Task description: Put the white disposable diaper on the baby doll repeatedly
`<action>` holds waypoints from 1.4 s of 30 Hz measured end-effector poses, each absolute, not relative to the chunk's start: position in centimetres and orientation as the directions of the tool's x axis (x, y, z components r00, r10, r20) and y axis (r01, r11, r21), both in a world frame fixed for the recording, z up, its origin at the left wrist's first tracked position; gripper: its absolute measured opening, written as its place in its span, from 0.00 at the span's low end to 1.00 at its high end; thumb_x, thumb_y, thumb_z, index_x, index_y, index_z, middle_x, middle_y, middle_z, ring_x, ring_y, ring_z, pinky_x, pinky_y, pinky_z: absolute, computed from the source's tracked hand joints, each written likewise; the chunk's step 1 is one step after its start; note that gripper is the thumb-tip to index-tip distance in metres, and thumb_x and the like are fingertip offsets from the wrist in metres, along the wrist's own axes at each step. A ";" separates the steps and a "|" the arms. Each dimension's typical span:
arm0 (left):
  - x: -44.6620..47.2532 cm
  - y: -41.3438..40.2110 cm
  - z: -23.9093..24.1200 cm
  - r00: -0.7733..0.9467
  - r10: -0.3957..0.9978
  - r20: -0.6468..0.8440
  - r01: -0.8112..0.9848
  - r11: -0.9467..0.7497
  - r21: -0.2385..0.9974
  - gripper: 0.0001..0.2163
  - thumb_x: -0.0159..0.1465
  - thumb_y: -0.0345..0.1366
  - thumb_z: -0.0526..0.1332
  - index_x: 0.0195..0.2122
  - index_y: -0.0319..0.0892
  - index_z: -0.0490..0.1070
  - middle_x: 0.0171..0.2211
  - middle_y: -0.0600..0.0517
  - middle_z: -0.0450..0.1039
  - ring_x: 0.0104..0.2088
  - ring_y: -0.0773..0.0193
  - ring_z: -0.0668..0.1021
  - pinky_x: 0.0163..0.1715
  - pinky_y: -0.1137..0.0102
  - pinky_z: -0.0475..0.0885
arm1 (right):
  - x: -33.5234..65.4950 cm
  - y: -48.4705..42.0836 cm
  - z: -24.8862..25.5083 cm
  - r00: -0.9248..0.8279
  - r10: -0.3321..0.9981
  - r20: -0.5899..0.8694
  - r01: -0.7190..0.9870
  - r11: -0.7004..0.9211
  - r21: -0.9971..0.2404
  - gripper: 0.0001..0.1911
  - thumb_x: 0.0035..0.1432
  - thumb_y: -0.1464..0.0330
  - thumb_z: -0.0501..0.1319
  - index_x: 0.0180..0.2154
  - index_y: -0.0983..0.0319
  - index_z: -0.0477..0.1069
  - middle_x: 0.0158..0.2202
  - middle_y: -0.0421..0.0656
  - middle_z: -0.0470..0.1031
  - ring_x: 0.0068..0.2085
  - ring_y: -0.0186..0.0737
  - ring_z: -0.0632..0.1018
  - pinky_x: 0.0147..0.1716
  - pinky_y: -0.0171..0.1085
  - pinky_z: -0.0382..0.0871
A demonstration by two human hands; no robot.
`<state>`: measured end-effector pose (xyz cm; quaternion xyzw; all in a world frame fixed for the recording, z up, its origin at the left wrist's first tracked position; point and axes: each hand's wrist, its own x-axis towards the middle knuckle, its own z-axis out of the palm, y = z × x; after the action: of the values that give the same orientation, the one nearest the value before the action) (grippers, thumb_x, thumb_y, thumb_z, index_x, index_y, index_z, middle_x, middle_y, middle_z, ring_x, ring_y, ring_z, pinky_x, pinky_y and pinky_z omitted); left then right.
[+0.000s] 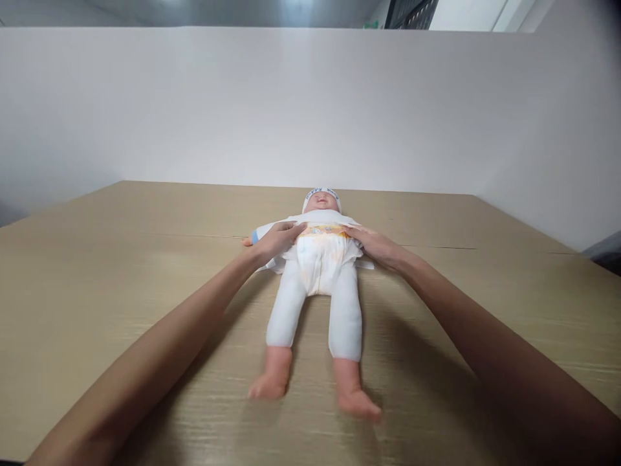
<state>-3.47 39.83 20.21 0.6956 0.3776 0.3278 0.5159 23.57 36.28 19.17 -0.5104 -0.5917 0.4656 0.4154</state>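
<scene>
A baby doll (345,323) lies on its back on the table, feet toward me, in white clothes and a white cap with blue lettering. A white diaper (320,259) with an orange patterned waistband covers its hips and belly. My left hand (280,239) is closed on the diaper's upper left corner, thumb over the front. At the upper right corner, my right hand (372,246) holds the waistband, its fingertips on the front. Parts of the fingers on both hands are hidden. The diaper's side flaps stick out below my hands.
The doll lies on a wide wooden table (145,285) with thin seams across its top. A white partition wall (310,110) rises behind the table and continues along the right side. A dark object (609,255) shows at the far right edge.
</scene>
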 end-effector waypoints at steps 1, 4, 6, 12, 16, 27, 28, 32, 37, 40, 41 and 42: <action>-3.7 39.4 20.2 0.530 0.847 0.045 0.160 -0.152 0.975 0.29 0.65 0.62 0.68 0.26 0.44 0.59 0.25 0.57 0.57 0.24 0.69 0.60 0.26 0.69 0.53 | 23.6 35.8 19.2 -0.147 0.989 0.002 0.201 0.032 -0.979 0.16 0.70 0.55 0.63 0.47 0.57 0.83 0.50 0.45 0.87 0.50 0.47 0.84 0.53 0.43 0.79; -4.3 38.2 20.6 0.572 0.820 0.000 0.143 -0.100 0.985 0.28 0.65 0.63 0.67 0.26 0.44 0.62 0.25 0.56 0.63 0.23 0.69 0.63 0.25 0.69 0.55 | 23.6 34.3 19.4 -0.212 0.977 0.004 0.173 0.041 -0.984 0.18 0.69 0.50 0.64 0.45 0.57 0.83 0.43 0.44 0.87 0.44 0.45 0.83 0.46 0.41 0.79; -4.5 37.9 21.1 0.535 0.844 -0.016 0.187 -0.101 0.977 0.28 0.64 0.64 0.66 0.26 0.44 0.63 0.25 0.56 0.65 0.23 0.68 0.64 0.25 0.69 0.56 | 23.6 33.3 19.7 -0.227 0.972 0.061 0.225 0.114 -0.968 0.21 0.68 0.47 0.64 0.42 0.57 0.82 0.39 0.43 0.86 0.40 0.44 0.82 0.40 0.39 0.77; -4.4 37.7 23.3 0.276 0.951 0.140 0.631 -0.289 0.720 0.17 0.69 0.56 0.64 0.42 0.45 0.74 0.35 0.52 0.80 0.32 0.58 0.78 0.34 0.66 0.67 | 24.6 29.4 17.5 0.150 0.918 0.368 0.682 0.174 -0.711 0.16 0.70 0.53 0.62 0.42 0.58 0.78 0.36 0.43 0.84 0.33 0.43 0.80 0.37 0.40 0.70; -2.4 35.8 24.7 0.365 0.787 0.498 0.715 -0.579 0.391 0.11 0.75 0.42 0.58 0.51 0.43 0.74 0.53 0.43 0.80 0.53 0.48 0.79 0.55 0.55 0.71 | 26.2 26.6 14.4 0.083 0.859 0.505 0.844 0.209 -0.495 0.13 0.70 0.59 0.62 0.48 0.59 0.78 0.42 0.45 0.85 0.37 0.45 0.81 0.40 0.42 0.70; 3.2 33.4 22.6 0.749 0.560 0.355 0.505 -0.829 0.241 0.18 0.75 0.52 0.60 0.51 0.44 0.80 0.65 0.44 0.76 0.67 0.45 0.73 0.70 0.48 0.65 | 26.9 27.4 13.1 0.172 0.913 0.370 0.896 0.011 -0.444 0.13 0.65 0.56 0.67 0.39 0.59 0.75 0.35 0.44 0.78 0.38 0.47 0.78 0.35 0.40 0.64; 3.1 33.4 22.4 0.740 0.569 0.360 0.513 -0.823 0.246 0.18 0.74 0.52 0.61 0.53 0.44 0.80 0.67 0.44 0.74 0.68 0.45 0.73 0.70 0.48 0.64 | 27.0 27.4 13.1 0.192 0.916 0.351 0.886 -0.008 -0.464 0.14 0.63 0.55 0.68 0.38 0.58 0.75 0.35 0.44 0.78 0.37 0.47 0.78 0.34 0.40 0.64; 2.8 33.1 22.5 0.706 0.611 0.360 0.548 -0.792 0.269 0.20 0.72 0.51 0.64 0.56 0.43 0.78 0.69 0.43 0.72 0.70 0.43 0.71 0.73 0.47 0.62 | 27.4 27.4 13.1 0.212 0.942 0.260 0.831 -0.034 -0.555 0.17 0.57 0.52 0.71 0.28 0.56 0.73 0.28 0.43 0.77 0.30 0.45 0.75 0.30 0.39 0.62; 3.1 32.8 22.8 0.696 0.623 0.356 0.557 -0.782 0.280 0.21 0.70 0.54 0.66 0.55 0.44 0.78 0.66 0.43 0.75 0.68 0.42 0.74 0.69 0.47 0.67 | 27.5 26.8 13.9 0.102 0.978 0.181 0.705 0.058 -0.707 0.24 0.62 0.46 0.62 0.24 0.56 0.68 0.22 0.38 0.70 0.27 0.40 0.70 0.30 0.39 0.62; 3.0 32.8 22.7 0.689 0.629 0.359 0.562 -0.777 0.283 0.22 0.68 0.55 0.68 0.54 0.44 0.78 0.66 0.42 0.75 0.67 0.41 0.74 0.69 0.46 0.67 | 27.6 27.0 15.5 0.056 0.984 0.171 0.593 0.104 -0.798 0.25 0.64 0.44 0.58 0.26 0.57 0.66 0.24 0.37 0.65 0.28 0.38 0.67 0.30 0.37 0.62; 3.0 32.8 22.6 0.686 0.631 0.361 0.564 -0.775 0.284 0.22 0.68 0.55 0.69 0.54 0.43 0.78 0.66 0.42 0.75 0.67 0.41 0.73 0.69 0.46 0.67 | 27.5 27.3 16.1 0.050 0.988 0.147 0.533 0.098 -0.840 0.25 0.63 0.45 0.59 0.26 0.57 0.64 0.24 0.36 0.63 0.28 0.37 0.65 0.28 0.37 0.60; 3.0 32.9 22.5 0.684 0.632 0.365 0.564 -0.775 0.284 0.22 0.68 0.54 0.69 0.54 0.43 0.79 0.67 0.42 0.74 0.67 0.41 0.73 0.69 0.47 0.67 | 27.2 27.8 16.7 0.043 0.992 0.116 0.462 0.083 -0.883 0.25 0.62 0.45 0.61 0.26 0.57 0.64 0.24 0.35 0.61 0.27 0.36 0.63 0.27 0.36 0.58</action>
<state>3.00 32.88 22.53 0.9146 0.3269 0.2260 0.0744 27.21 27.76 16.74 -0.5950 -0.6112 0.3236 0.4095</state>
